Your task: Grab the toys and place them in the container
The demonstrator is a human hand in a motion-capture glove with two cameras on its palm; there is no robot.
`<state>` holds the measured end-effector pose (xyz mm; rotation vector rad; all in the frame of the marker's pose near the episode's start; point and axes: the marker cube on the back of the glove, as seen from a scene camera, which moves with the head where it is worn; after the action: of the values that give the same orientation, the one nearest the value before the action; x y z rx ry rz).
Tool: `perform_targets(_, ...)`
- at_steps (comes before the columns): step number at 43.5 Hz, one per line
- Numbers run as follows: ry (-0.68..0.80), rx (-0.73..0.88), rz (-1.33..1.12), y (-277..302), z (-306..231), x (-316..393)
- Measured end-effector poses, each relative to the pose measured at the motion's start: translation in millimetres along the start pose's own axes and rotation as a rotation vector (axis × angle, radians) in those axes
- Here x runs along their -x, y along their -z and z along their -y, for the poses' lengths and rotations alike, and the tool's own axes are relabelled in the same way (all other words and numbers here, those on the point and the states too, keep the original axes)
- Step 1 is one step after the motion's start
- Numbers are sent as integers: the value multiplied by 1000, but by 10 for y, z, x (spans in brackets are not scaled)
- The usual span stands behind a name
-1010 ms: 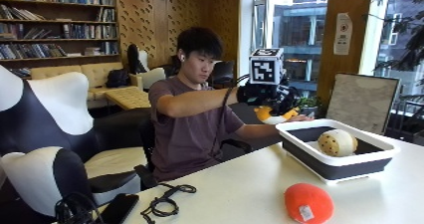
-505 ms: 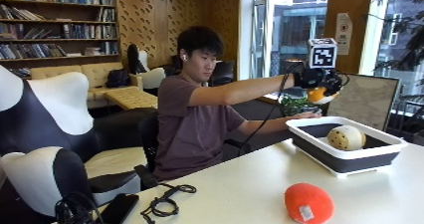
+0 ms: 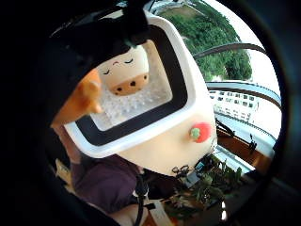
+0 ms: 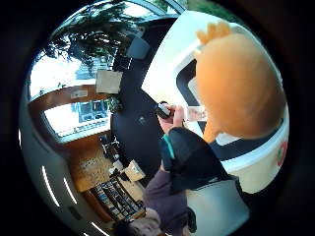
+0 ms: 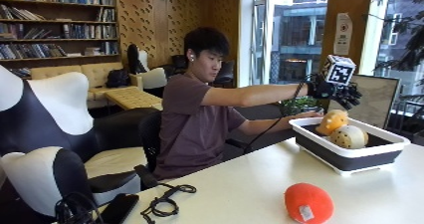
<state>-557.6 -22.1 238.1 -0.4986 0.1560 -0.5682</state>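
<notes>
Outside view, compared with the two earlier pictures.

1.0 s ago: the grip held the orange toy in the air, short of the container. 0.5 s ago: the grip was high over the container, toy still in it.

Now: the grip (image 5: 339, 92) hangs over the container's (image 5: 318, 152) far end, arm stretched out. Its fingers point down and spread, and nothing appears to sit between them. The orange toy (image 5: 332, 121) is below the grip, inside the container. It leans at the end nearest the person and touches or nearly touches the cream toy (image 5: 350, 137) beside it. A sliver of background seems to show between fingertips and toy, so I judge it released, though the margin is small.

Thumb-side palm view: the orange toy (image 4: 238, 83) fills much of the view, so it is close under the palm.
Little-finger-side view: the cream toy (image 3: 124, 70) lies on the container floor, with an orange edge (image 3: 82, 99) beside it.

The left hand (image 5: 303, 115) rests at the container's near rim, apparently steadying it.

Meaning: two toys are now in the container. One red toy (image 5: 308, 202) is left, on the table (image 5: 232, 194) well apart from the container, toward the camera. Judged next step: lift the grip clear and bring it back across the table to that toy.
</notes>
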Motion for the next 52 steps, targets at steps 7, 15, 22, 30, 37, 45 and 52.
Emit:
perform_targets(7,45,-30,47,172,-155,-314)
perform_targets(15,-301,-94,-253,468,-540,-1709)
perform_targets(22,-264,-95,-55,349,-901,-2676)
perform_targets(30,-491,-75,23,-305,-1116,-3899)
perform_targets(37,-580,0,68,-1016,-1161,-4472)
perform_targets(45,-577,-97,112,-1464,-1041,-4651)
perform_targets(52,-529,-205,162,-1114,-979,-4480)
